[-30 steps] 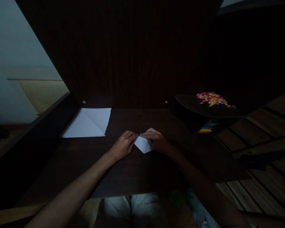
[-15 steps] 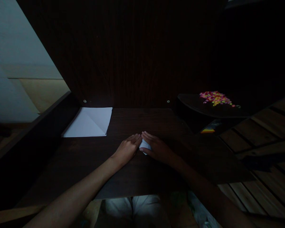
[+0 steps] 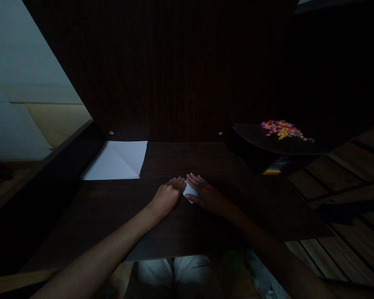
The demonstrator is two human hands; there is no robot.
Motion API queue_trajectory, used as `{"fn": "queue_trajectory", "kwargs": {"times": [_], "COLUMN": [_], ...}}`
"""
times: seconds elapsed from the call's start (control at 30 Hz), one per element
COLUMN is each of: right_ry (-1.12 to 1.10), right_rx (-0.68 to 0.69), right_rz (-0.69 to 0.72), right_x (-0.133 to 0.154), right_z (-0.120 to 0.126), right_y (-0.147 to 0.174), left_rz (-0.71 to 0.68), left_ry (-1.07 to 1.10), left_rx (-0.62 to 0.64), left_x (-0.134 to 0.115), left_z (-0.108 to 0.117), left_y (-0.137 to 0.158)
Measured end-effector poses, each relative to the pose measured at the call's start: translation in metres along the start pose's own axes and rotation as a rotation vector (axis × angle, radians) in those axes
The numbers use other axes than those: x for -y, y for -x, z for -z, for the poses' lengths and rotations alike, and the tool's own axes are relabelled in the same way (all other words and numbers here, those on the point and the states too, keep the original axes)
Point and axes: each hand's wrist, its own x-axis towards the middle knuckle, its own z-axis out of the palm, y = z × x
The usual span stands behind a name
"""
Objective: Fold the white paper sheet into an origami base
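A small folded piece of white paper (image 3: 190, 190) lies around the middle of the tabletop (image 3: 180, 241), between the two hands, well in from the near edge. The right hand (image 3: 206, 195) is nearer to it, lying over its right side with the fingers stretched toward the far edge and the thumb set apart, so that the white shows in the gap between. The left hand (image 3: 167, 196) meets it from the left, its fingertips close against the right hand's; whether they pinch the paper or only press on it, I cannot tell. The visible part narrows to a point toward the near edge; most of the outline is covered, so its long axis cannot be made out.

A stack of white paper (image 3: 115, 162) lies in the far left corner, its top sheet creased diagonally. Off the far right corner, a dark rounded shelf (image 3: 247, 133) carries a heap of small colourful pieces (image 3: 282, 129). Beneath it is a yellow-and-orange item (image 3: 272, 171), too dim to read. No brand, label or writing is legible anywhere.
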Motion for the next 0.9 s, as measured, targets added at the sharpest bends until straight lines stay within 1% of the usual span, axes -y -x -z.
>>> {"fn": "queue_trajectory", "kwargs": {"times": [0.1,0.37,0.53,0.67,0.9], "right_ry": [0.008,0.051,0.157,0.198,0.2], "right_rx": [0.003,-0.043,-0.064,-0.062,-0.064], "right_rz": [0.002,0.041,0.047,0.056,0.074], "right_x": [0.0,-0.003,0.001,0.003,0.001], "right_z": [-0.001,-0.006,-0.009,-0.01,-0.01], "right_y": [0.001,0.003,0.005,0.004,0.004], "left_rz": [0.001,0.027,0.034,0.042,0.079], "left_ry": [-0.009,0.004,0.005,-0.051,-0.197], "left_rx": [0.014,0.078,0.056,0.036,0.092], "left_x": [-0.001,-0.007,-0.006,-0.009,-0.024], "left_z": [0.002,0.014,0.008,0.004,0.003], "left_y": [0.0,-0.005,-0.001,0.002,0.006]}}
